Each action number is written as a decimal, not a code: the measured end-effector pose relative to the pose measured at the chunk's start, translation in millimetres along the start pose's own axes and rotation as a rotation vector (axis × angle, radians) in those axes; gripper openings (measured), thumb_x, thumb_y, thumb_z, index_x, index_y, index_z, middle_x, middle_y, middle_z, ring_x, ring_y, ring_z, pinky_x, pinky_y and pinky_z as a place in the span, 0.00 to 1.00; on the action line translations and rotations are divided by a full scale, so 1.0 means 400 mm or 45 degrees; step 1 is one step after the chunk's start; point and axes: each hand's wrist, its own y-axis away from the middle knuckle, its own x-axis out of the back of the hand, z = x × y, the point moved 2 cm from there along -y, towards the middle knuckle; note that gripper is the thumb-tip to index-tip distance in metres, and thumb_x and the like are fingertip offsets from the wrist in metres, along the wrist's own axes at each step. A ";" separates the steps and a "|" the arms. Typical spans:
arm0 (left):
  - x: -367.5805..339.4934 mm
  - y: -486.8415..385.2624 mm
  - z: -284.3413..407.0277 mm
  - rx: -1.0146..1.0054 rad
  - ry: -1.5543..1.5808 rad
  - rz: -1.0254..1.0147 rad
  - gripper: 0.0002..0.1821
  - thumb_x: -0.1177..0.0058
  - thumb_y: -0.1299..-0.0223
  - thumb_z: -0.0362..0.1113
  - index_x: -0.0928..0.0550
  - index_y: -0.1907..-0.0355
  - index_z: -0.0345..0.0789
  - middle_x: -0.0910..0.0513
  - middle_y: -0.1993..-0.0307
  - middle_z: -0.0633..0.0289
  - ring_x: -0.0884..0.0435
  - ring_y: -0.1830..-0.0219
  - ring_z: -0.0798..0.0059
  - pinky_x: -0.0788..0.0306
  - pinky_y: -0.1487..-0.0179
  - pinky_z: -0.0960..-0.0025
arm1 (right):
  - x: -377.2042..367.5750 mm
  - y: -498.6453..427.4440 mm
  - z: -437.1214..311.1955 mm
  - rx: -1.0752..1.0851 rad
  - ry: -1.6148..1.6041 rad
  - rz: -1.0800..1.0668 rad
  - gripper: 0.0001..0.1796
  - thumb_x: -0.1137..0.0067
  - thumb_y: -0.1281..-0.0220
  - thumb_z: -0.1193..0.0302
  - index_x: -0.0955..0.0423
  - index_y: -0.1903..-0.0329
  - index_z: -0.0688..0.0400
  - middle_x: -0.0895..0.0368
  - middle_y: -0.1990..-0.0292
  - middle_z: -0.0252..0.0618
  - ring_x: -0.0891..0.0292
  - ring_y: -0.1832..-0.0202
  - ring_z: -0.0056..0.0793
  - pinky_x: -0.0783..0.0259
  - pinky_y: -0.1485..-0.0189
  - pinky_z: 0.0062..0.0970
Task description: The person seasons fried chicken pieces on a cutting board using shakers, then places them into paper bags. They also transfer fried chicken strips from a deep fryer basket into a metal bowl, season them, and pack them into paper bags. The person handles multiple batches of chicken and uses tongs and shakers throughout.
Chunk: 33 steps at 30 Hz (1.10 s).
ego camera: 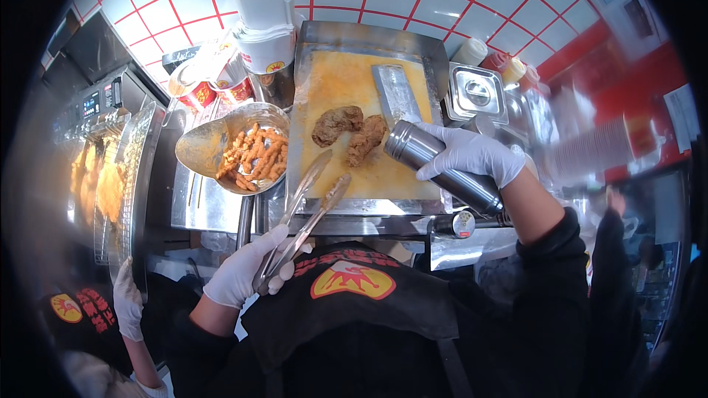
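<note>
Gloved in white, my left hand (pixel 246 271) grips metal tongs (pixel 301 215), whose parted tips reach over the front of a yellow cutting board (pixel 409 185). My right hand (pixel 470 155), also gloved, is wrapped around a steel shaker (pixel 423 152). The shaker tilts with its capped end up and left, near two pieces of fried chicken (pixel 337 123) on the board. Behind them lies a wide-bladed cleaver (pixel 396 94). Left of the board, a metal scoop-shaped bowl (pixel 202 146) holds several fried strips (pixel 257 157).
Paper bags (pixel 265 38) stand in a holder behind the bowl. A lidded steel container (pixel 477 91) and squeeze bottles (pixel 511 71) are at the right. Another shaker (pixel 462 225) sits by the board's front right corner. At left, a co-worker's gloved hand (pixel 128 304) holds a tray (pixel 135 177).
</note>
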 end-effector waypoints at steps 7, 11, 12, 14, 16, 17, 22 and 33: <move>0.085 -0.017 0.000 -0.524 -0.781 0.543 0.24 0.45 0.35 0.53 0.22 0.48 0.34 0.19 0.77 0.59 0.19 0.80 0.71 0.26 0.73 0.71 | 0.005 -0.056 -0.010 -0.176 0.056 0.144 0.52 0.25 0.60 0.53 0.39 0.30 0.52 0.17 0.59 0.46 0.17 0.65 0.33 0.22 0.61 0.30; 0.101 -0.046 0.036 -0.862 -1.631 0.980 0.35 0.42 0.40 0.55 0.28 0.39 0.31 0.16 0.68 0.49 0.14 0.65 0.54 0.24 0.62 0.56 | -0.012 -0.064 -0.017 -0.173 -0.191 -0.034 0.52 0.24 0.60 0.51 0.39 0.31 0.56 0.17 0.60 0.48 0.17 0.68 0.32 0.22 0.65 0.28; 0.101 -0.059 0.044 -0.767 -1.766 1.053 0.36 0.41 0.41 0.56 0.28 0.38 0.33 0.16 0.67 0.48 0.15 0.66 0.53 0.24 0.62 0.56 | 0.002 -0.065 -0.027 -0.102 0.043 0.144 0.52 0.24 0.60 0.53 0.38 0.32 0.56 0.17 0.61 0.47 0.18 0.69 0.32 0.22 0.67 0.28; 0.095 -0.076 0.066 -0.708 -1.997 1.197 0.40 0.42 0.43 0.60 0.30 0.36 0.35 0.17 0.69 0.48 0.15 0.69 0.53 0.24 0.67 0.57 | -0.016 -0.068 -0.042 -0.070 -0.002 -0.013 0.51 0.24 0.59 0.53 0.39 0.31 0.55 0.18 0.59 0.47 0.17 0.67 0.32 0.22 0.65 0.29; 0.087 -0.092 0.079 -0.665 -2.160 1.181 0.39 0.43 0.43 0.60 0.30 0.36 0.34 0.17 0.70 0.50 0.16 0.71 0.55 0.24 0.70 0.58 | -0.019 -0.060 -0.051 -0.108 0.057 -0.021 0.52 0.25 0.59 0.53 0.39 0.30 0.54 0.18 0.56 0.47 0.18 0.62 0.33 0.23 0.59 0.29; 0.086 -0.102 0.089 -0.651 -2.236 1.185 0.39 0.43 0.43 0.60 0.31 0.37 0.34 0.17 0.70 0.51 0.16 0.73 0.56 0.24 0.71 0.59 | -0.014 -0.051 -0.050 -0.185 0.006 -0.045 0.53 0.25 0.60 0.52 0.40 0.30 0.54 0.19 0.54 0.48 0.18 0.59 0.34 0.23 0.57 0.29; 0.116 -0.140 0.130 -0.751 -2.300 1.143 0.38 0.44 0.42 0.60 0.29 0.38 0.33 0.17 0.69 0.52 0.16 0.73 0.57 0.25 0.72 0.58 | 0.001 0.001 -0.039 -0.070 -0.178 0.063 0.52 0.24 0.58 0.57 0.40 0.29 0.54 0.21 0.50 0.46 0.21 0.54 0.32 0.26 0.50 0.29; 0.086 -0.122 0.184 -0.199 -0.267 0.116 0.21 0.45 0.34 0.52 0.19 0.57 0.33 0.21 0.82 0.66 0.25 0.86 0.85 0.34 0.87 0.82 | -0.005 -0.024 -0.043 0.112 -0.243 0.273 0.53 0.26 0.56 0.60 0.45 0.26 0.46 0.22 0.47 0.45 0.22 0.51 0.33 0.26 0.48 0.30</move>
